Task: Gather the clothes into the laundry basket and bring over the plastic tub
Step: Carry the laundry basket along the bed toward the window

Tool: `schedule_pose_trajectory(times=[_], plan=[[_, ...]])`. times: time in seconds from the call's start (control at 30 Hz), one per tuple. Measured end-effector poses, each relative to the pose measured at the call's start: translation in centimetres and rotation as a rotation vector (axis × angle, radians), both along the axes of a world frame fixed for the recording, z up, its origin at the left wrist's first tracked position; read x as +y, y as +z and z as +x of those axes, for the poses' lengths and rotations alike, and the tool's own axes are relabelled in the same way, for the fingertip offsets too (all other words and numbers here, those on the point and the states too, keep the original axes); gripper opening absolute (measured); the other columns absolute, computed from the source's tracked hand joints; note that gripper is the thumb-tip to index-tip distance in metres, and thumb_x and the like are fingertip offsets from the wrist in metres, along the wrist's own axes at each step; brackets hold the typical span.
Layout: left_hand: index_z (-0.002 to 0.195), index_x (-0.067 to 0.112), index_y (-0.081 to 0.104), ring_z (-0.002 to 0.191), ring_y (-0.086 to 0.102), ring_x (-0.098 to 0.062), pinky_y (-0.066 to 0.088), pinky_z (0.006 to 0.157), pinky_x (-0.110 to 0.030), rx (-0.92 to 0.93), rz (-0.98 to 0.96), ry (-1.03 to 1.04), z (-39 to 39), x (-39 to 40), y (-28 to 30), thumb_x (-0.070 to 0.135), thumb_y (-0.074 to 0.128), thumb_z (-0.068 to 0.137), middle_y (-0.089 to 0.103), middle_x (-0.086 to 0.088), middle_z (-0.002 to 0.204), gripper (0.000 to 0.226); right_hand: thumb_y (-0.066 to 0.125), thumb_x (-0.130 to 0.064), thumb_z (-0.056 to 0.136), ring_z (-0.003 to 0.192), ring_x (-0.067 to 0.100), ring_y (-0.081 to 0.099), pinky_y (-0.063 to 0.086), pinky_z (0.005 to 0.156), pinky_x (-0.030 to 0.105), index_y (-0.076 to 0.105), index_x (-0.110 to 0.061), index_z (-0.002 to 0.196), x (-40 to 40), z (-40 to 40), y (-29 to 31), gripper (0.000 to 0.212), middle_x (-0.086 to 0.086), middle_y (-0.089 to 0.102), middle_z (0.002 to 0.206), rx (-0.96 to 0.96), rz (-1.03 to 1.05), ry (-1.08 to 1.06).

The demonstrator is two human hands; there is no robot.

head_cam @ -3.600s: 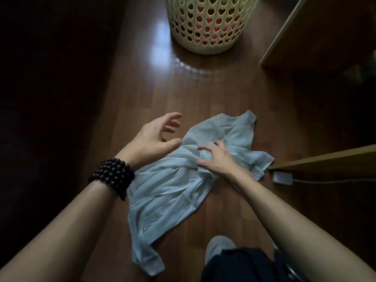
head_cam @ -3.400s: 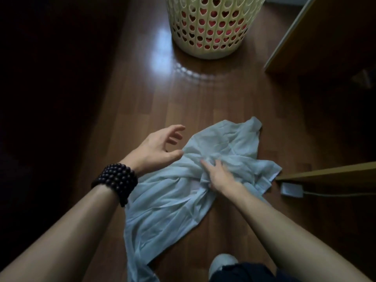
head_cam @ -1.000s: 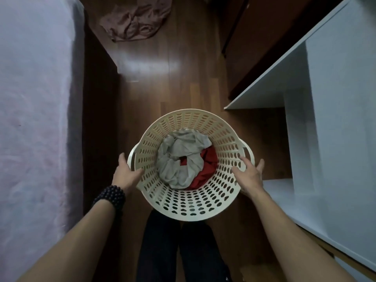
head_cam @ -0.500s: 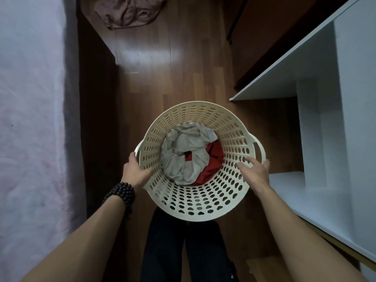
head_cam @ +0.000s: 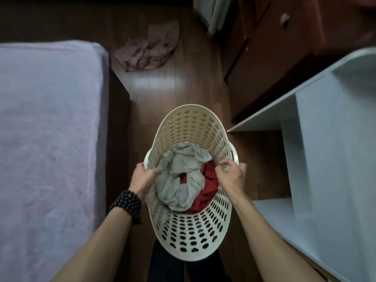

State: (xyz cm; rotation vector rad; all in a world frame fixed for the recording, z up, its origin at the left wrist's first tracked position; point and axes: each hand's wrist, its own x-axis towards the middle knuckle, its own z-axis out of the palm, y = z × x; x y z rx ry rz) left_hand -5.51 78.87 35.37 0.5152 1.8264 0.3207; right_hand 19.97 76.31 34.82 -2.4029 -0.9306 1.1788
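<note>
I hold a cream perforated laundry basket (head_cam: 188, 129) in front of me, above the wooden floor. Inside it lie a pale grey garment (head_cam: 181, 176) and a red garment (head_cam: 207, 186) under it. My left hand (head_cam: 142, 178), with a dark bead bracelet on the wrist, grips the basket's left rim. My right hand (head_cam: 232, 176) grips the right rim near the handle. A crumpled brownish-pink garment (head_cam: 148, 49) lies on the floor farther ahead, past the bed corner. No plastic tub is in sight.
A bed with a pale pink cover (head_cam: 46, 139) fills the left side. A white shelf unit (head_cam: 325, 139) stands at the right, and a dark wooden cabinet (head_cam: 274, 43) is beyond it. A strip of wooden floor (head_cam: 173, 84) runs between them.
Earlier my hands were on a pale garment on the floor. That garment now lies in the basket, which I carry. Over the last second the view tilted up and more floor ahead shows.
</note>
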Motion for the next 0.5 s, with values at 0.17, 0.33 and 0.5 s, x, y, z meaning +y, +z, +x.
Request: schedule_pose_trajectory(times=[0.17, 0.33, 0.5], plan=[[0.105, 0.01, 0.054, 0.101, 0.064, -0.032, 0.056, 0.086, -0.055, -0.003, 0.12, -0.035, -2.1, 5.7, 11.8, 0.029, 0.067, 0.063, 0.062, -0.013, 0.111, 0.047, 0.067, -0.026, 0.085, 0.113, 0.028, 0.053, 0.045, 0.105, 0.033, 0.063, -0.03, 0.091, 6.2, -3.8, 11.0, 0.008, 0.001, 0.034, 0.114, 0.016, 0.036, 0.095], [0.1, 0.018, 0.06, 0.094, 0.066, -0.028, 0.056, 0.077, -0.041, -0.02, 0.3, 0.033, -6.8, 13.4, 20.1, 0.022, 0.068, 0.074, 0.069, -0.014, 0.107, 0.027, 0.065, -0.031, 0.083, 0.114, 0.027, 0.053, 0.045, 0.104, 0.031, 0.066, -0.03, 0.096, 13.6, -3.4, 19.0, 0.013, 0.003, 0.037, 0.119, 0.019, 0.11, 0.179], [0.106, 0.017, 0.061, 0.081, 0.066, -0.015, 0.049, 0.059, -0.023, -0.022, 0.392, 0.064, -7.9, 22.6, 23.2, 0.01, 0.064, 0.086, 0.069, -0.006, 0.102, 0.021, 0.065, -0.026, 0.084, 0.111, 0.025, 0.056, 0.047, 0.107, 0.037, 0.067, -0.029, 0.094, 23.4, -3.9, 22.6, 0.011, 0.003, 0.037, 0.12, 0.065, 0.145, 0.205]])
